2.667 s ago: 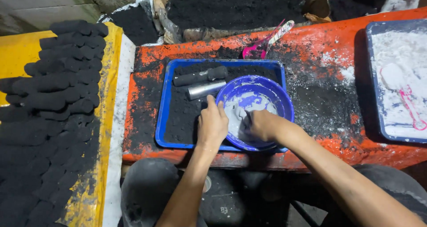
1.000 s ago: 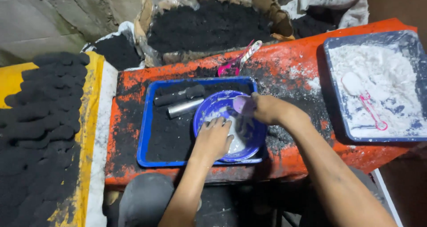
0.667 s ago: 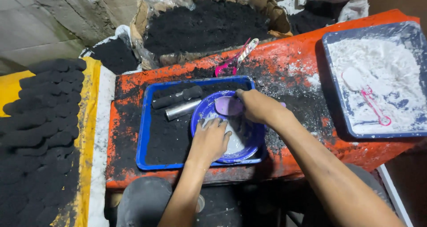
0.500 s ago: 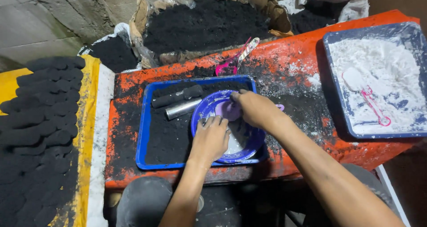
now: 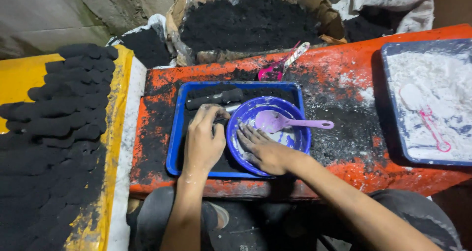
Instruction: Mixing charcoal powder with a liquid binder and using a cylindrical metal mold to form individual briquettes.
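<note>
Currently right hand (image 5: 268,152) flat, open, inside blue bowl (image 5: 300,138) on tray (image 5: 172,147); left hand (image 5: 202,140) curled over metal tube (image 5: 232,107). Risk: pressing near rim may tip bowl, spilling paste.

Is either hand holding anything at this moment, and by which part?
The left hand grips a metal tube near one end; whether fully closed cannot be told. The right hand lies open in the blue plastic bowl, holding nothing.
</note>
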